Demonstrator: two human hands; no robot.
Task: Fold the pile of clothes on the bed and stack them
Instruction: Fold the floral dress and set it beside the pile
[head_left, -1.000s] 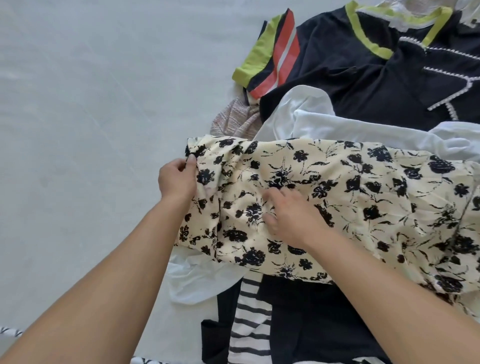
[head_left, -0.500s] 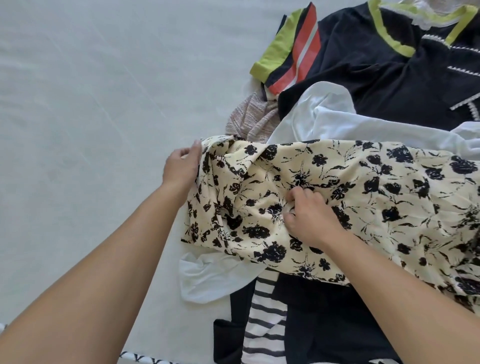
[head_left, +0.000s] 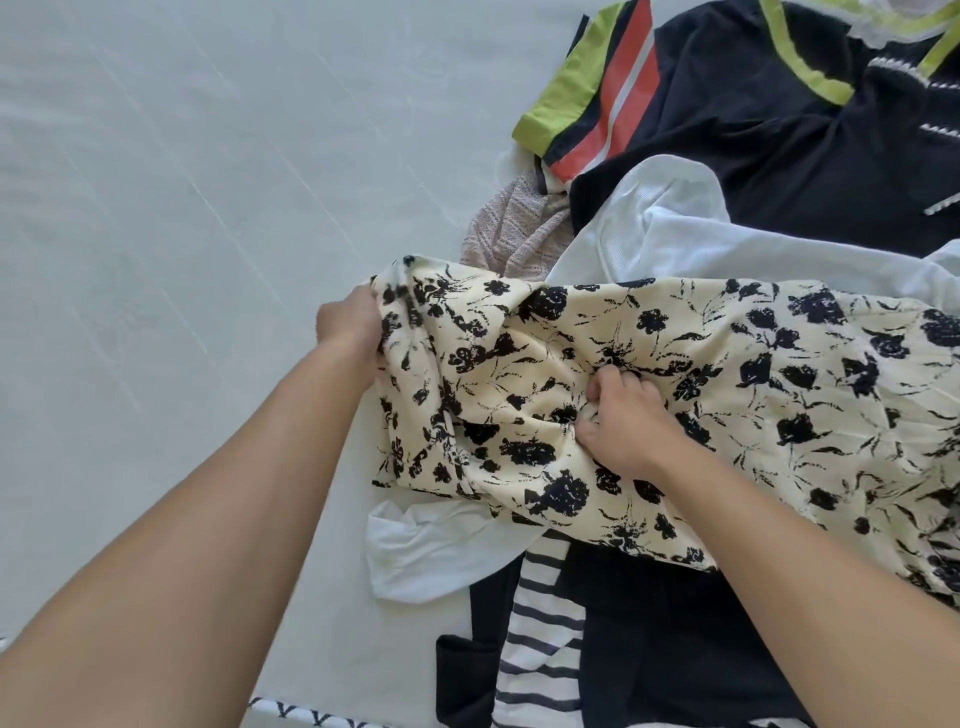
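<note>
Both forearms are bare to the hands, left and right, with no sleeves showing.

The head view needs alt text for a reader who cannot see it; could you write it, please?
Two bare hands grip a cream dress with black flowers lying across a pile of clothes on a pale bed: the left hand holds its edge, the right hand bunches its middle. Behind lie a white garment and a dark shirt with lime trim.
</note>
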